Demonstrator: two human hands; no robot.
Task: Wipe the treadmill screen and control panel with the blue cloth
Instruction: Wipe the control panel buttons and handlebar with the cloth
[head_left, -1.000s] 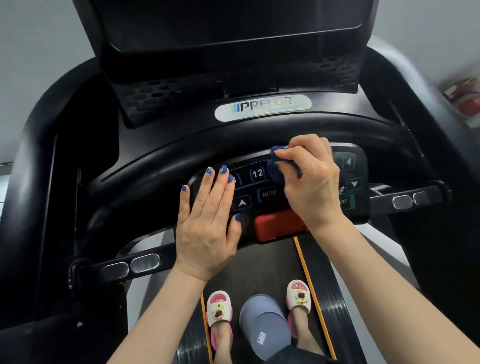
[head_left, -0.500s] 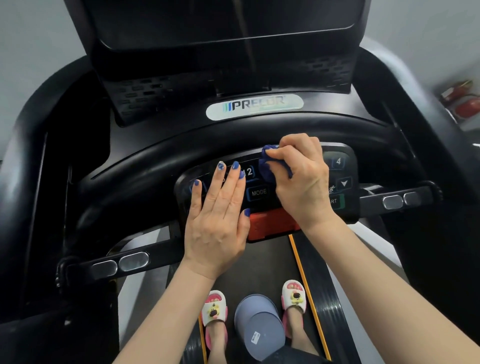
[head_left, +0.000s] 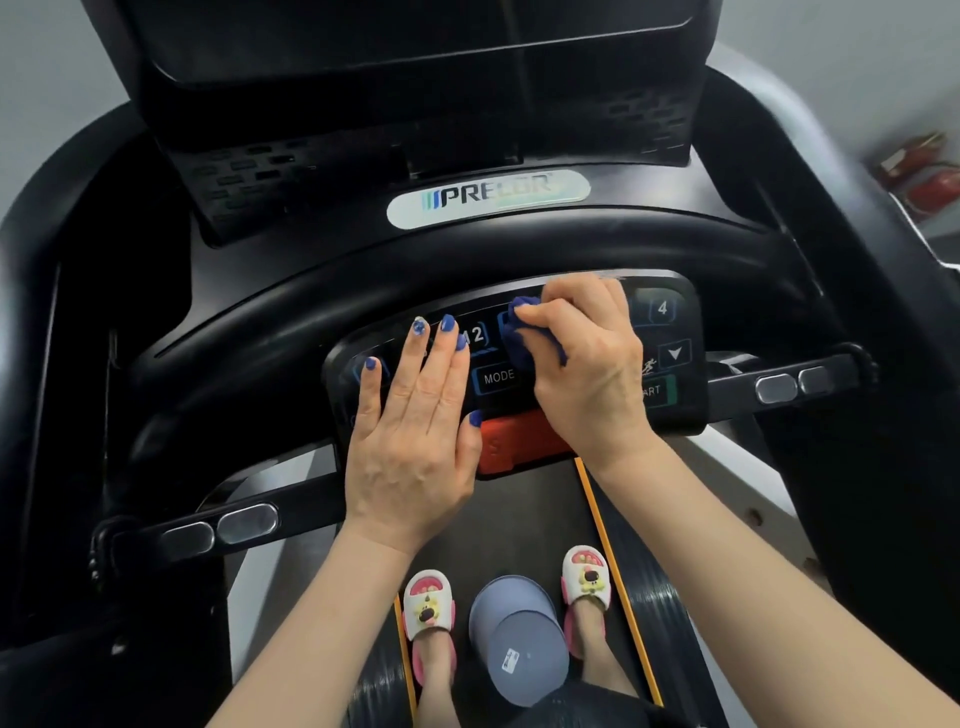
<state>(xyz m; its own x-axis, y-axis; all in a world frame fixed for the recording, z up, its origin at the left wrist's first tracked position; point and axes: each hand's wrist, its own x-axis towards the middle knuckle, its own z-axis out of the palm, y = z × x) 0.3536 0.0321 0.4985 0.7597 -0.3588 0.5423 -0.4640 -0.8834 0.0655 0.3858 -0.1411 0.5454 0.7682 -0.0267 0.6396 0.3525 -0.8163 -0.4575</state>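
On the black control panel (head_left: 670, 358), right hand (head_left: 587, 364) presses blue cloth (head_left: 519, 332).

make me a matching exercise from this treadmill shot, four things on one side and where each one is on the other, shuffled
Things:
1. bunched blue cloth
2. left hand
3. wide red stop bar
4. silver oval logo plate

Places:
A. along the black control panel's lower edge
B. above the curved black handlebar
C. flat on the panel's left part
D. gripped in the right hand

Pairs: 1-D, 2-C, 3-A, 4-B
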